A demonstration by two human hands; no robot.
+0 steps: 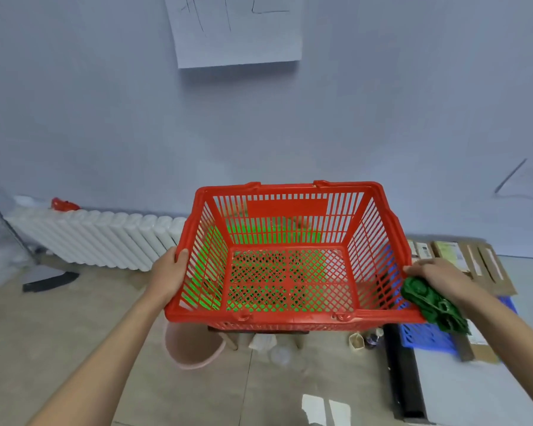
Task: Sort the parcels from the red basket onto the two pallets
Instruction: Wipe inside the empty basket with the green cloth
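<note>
Both hands hold red basket (290, 256), no parcels inside: L hand (168, 273) grips left rim; R hand (434, 276) grips right rim w/ green cloth (434, 305).

Empty red basket (290, 216), tilted, above green pallet (203, 281)

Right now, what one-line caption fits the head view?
Both hands hold an empty red basket by its side rims, left hand, right hand also clutching a green item.

wall sheet (237, 29) with illegible black strokes, parcel labels (425, 250) unreadable
</note>
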